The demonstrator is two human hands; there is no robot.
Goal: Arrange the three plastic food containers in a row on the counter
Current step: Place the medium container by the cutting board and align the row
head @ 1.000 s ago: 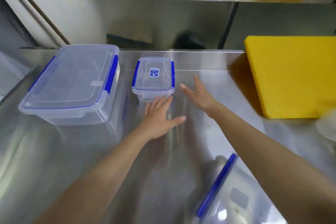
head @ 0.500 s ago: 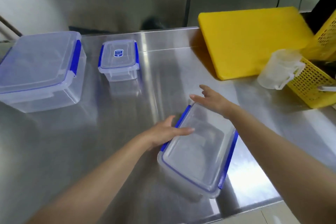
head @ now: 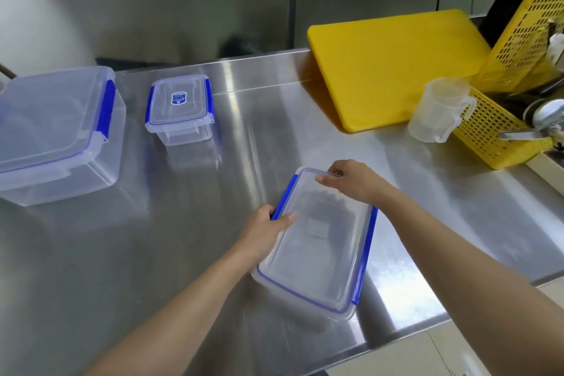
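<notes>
Both my hands grip the medium lidded container: left hand on its blue clip side, right hand on its far end.

- Two forearms reach in from the lower edge, both bare: no sleeve shows anywhere along them.
- The left hand wears no glove, ring or watch.
- The right hand is likewise ungloved, its wrist unadorned.
</notes>
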